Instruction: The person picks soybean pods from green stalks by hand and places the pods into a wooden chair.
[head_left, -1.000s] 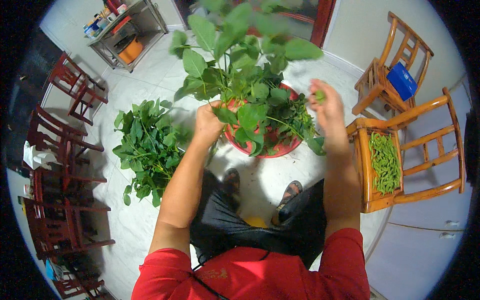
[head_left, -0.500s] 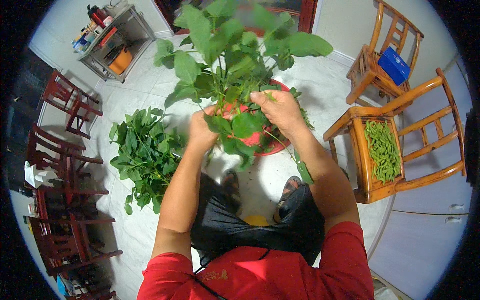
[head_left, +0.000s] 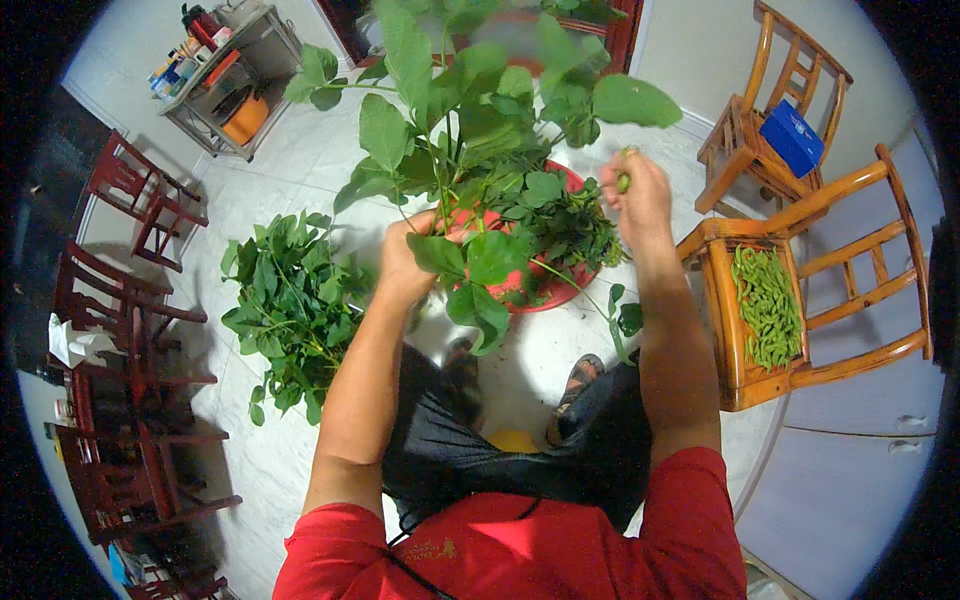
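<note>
Left hand closed around a leafy plant; right hand curled around a green pod

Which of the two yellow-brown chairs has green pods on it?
The nearer chair, lower in the picture: green pods lie on its seat, while the farther chair holds a blue box.

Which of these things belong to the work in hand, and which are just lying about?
Seemingly in use:
leafy plant, held in the left hand
green pod in the right hand
red basin
leafy heap at the left
green pods on the nearer wooden chair

Apparently just about:
blue box
dark red chairs
orange pot
</note>
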